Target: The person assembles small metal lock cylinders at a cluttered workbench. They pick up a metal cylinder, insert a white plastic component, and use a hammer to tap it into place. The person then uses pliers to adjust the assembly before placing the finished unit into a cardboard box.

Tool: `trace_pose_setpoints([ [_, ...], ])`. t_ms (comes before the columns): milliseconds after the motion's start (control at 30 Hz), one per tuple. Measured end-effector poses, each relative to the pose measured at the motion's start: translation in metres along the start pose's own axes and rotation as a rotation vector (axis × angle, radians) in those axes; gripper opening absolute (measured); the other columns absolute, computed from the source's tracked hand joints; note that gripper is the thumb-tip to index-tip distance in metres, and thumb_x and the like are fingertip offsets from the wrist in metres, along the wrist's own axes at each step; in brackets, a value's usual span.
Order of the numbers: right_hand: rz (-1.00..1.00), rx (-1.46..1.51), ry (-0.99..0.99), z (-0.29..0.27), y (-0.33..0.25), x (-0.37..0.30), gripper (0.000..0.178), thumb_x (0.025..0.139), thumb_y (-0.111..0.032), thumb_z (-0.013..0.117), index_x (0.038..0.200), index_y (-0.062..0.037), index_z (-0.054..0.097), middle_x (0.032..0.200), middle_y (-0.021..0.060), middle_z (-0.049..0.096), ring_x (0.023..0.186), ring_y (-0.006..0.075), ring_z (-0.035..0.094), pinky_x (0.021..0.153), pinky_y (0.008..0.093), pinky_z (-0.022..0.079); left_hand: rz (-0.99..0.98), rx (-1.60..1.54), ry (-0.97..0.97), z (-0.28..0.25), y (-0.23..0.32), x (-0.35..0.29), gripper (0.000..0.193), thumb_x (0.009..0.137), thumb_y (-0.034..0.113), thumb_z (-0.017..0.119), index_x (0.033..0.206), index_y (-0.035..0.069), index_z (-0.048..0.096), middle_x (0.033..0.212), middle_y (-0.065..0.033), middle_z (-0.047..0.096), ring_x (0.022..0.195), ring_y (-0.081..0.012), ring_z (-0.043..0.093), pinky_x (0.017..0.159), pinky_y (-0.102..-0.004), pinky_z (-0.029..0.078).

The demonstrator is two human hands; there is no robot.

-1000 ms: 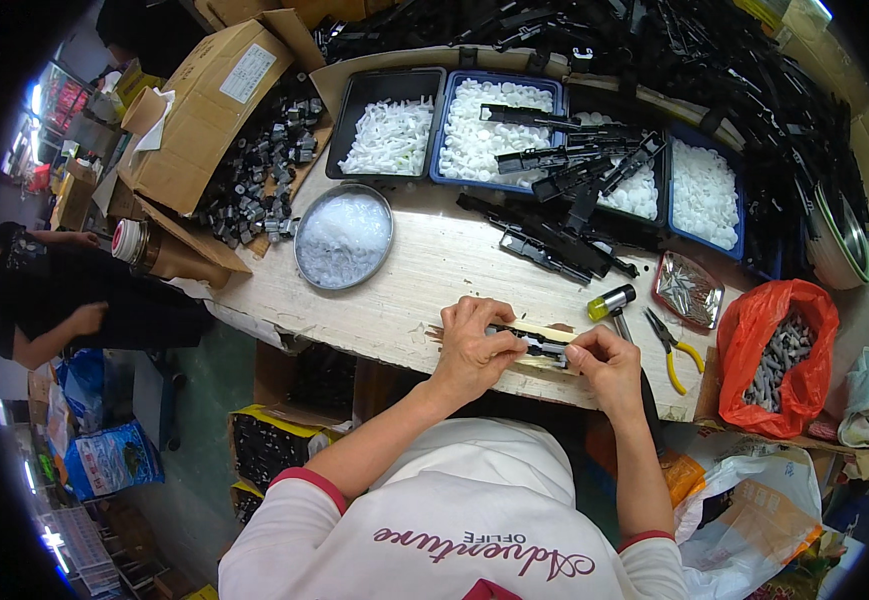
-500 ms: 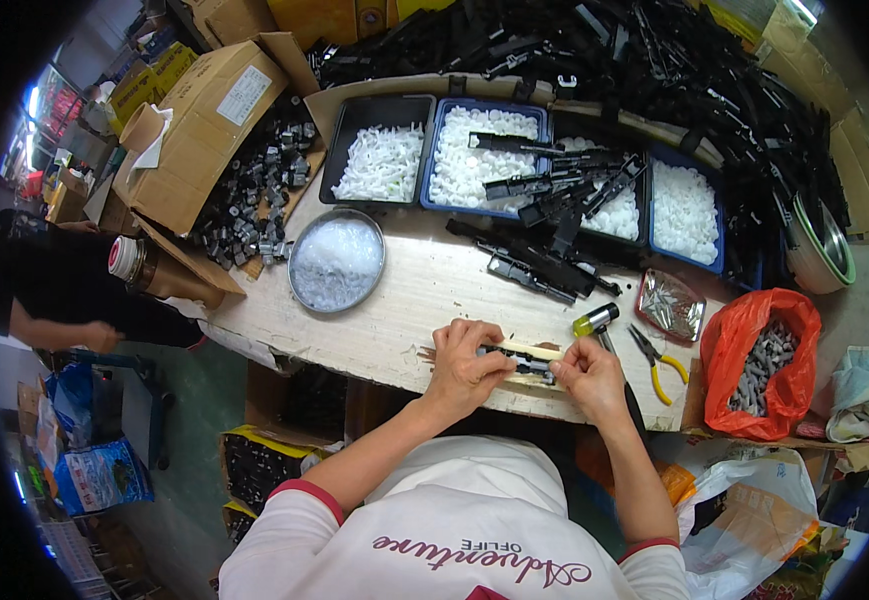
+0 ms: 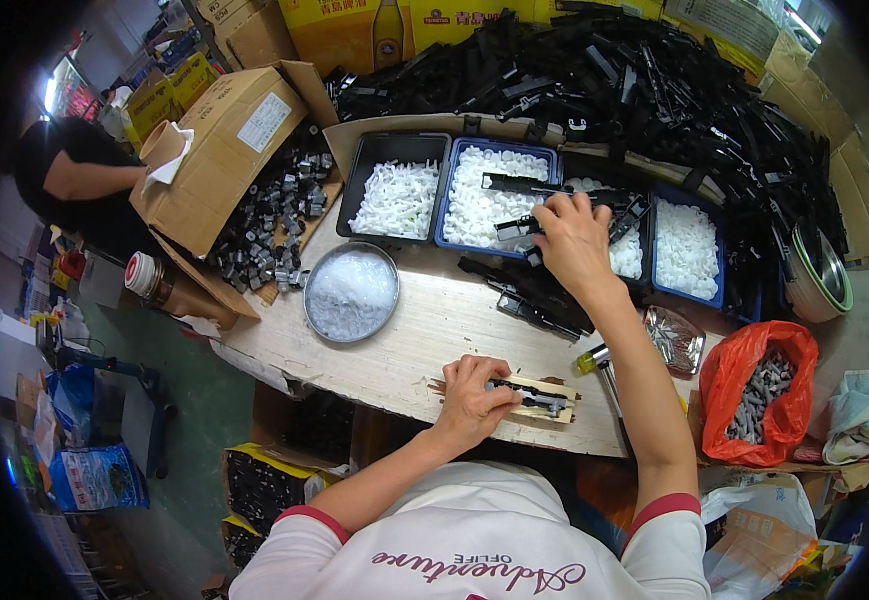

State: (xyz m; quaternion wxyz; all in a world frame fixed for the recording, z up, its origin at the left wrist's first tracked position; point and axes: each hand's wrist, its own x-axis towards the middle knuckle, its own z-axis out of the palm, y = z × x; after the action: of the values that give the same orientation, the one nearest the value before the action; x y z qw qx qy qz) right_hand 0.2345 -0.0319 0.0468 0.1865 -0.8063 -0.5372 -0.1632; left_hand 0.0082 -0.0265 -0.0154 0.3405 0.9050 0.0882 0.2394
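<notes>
My left hand point(image 3: 474, 405) is closed on the left end of a black, slim mechanical part point(image 3: 531, 396), steadying it in a cream-coloured block point(image 3: 556, 415) near the bench's front edge. A grey piece shows along that part's right half. Further off, my right hand point(image 3: 579, 245) curls its fingers over a pile of similar black parts point(image 3: 524, 184) lying across the trays, seemingly gripping one; its fingertips are partly hidden. A hammer with a yellow-green head point(image 3: 591, 359) lies right of the block, partly behind my right forearm.
White small pieces fill the black tray point(image 3: 357, 190) and blue trays point(image 3: 719, 240). A round metal dish point(image 3: 306, 310) holds clear bits. At right are a clear box of metal pins point(image 3: 674, 335) and a red bag point(image 3: 719, 425). Black parts point(image 3: 674, 80) heap behind. A person point(image 3: 84, 185) stands left.
My right hand has left the block and reached forward to the black parts on the trays. My left hand stays at the block. The person at left has moved farther back.
</notes>
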Motion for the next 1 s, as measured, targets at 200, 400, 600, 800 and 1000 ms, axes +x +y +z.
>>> trace_pose_setpoints([
  [200, -0.085, -0.139, -0.166, 0.007, 0.009, 0.009, 0.022, 0.066, -0.014, 0.068, 0.087, -0.0117, 0.064, 0.089, 0.0026, 0.056, 0.094, 0.0219, 0.046, 0.078, 0.041, 0.029, 0.013, 0.012, 0.002, 0.0, -0.002, -0.001, 0.015, 0.063, 0.012, 0.07, 0.076, 0.017, 0.065, 0.095, -0.0018, 0.054, 0.09, -0.0198, 0.045, 0.076, -0.0354, 0.027],
  [400, 0.096, 0.099, -0.142, -0.012, 0.027, 0.019, 0.022, 0.071, -0.025, 0.067, 0.088, -0.0104, 0.065, 0.09, 0.0046, 0.057, 0.095, 0.0242, 0.046, 0.078, 0.0438, 0.029, 0.008, 0.013, 0.0, -0.001, 0.0, -0.001, 0.015, 0.062, 0.012, 0.07, 0.075, 0.017, 0.065, 0.095, -0.0015, 0.054, 0.09, -0.02, 0.045, 0.076, -0.0354, 0.027],
  [600, -0.06, -0.171, -0.009, 0.031, 0.018, 0.052, 0.017, 0.071, -0.011, 0.056, 0.087, -0.0104, 0.063, 0.088, 0.0052, 0.057, 0.094, 0.0235, 0.047, 0.074, 0.0446, 0.032, 0.021, 0.02, 0.001, 0.001, -0.002, -0.003, 0.016, 0.062, 0.013, 0.07, 0.076, 0.017, 0.065, 0.095, -0.0018, 0.054, 0.09, -0.0201, 0.046, 0.077, -0.0351, 0.027],
  [800, -0.104, -0.01, 0.072, 0.017, 0.018, 0.054, 0.017, 0.07, -0.001, 0.051, 0.086, -0.0039, 0.056, 0.085, 0.0114, 0.055, 0.09, 0.0281, 0.048, 0.072, 0.0402, 0.036, 0.028, 0.033, 0.01, 0.001, -0.002, -0.004, 0.015, 0.063, 0.013, 0.07, 0.076, 0.017, 0.065, 0.095, -0.0018, 0.054, 0.09, -0.0202, 0.046, 0.077, -0.0356, 0.027],
  [1000, 0.097, 0.341, -0.049, -0.04, 0.012, -0.004, 0.021, 0.08, -0.004, 0.047, 0.101, -0.0006, 0.048, 0.095, 0.0175, 0.052, 0.087, 0.0359, 0.052, 0.073, 0.0415, 0.042, 0.021, 0.031, 0.008, 0.002, -0.002, -0.004, 0.015, 0.064, 0.013, 0.07, 0.078, 0.016, 0.065, 0.095, -0.002, 0.053, 0.091, -0.0204, 0.046, 0.079, -0.0358, 0.027],
])
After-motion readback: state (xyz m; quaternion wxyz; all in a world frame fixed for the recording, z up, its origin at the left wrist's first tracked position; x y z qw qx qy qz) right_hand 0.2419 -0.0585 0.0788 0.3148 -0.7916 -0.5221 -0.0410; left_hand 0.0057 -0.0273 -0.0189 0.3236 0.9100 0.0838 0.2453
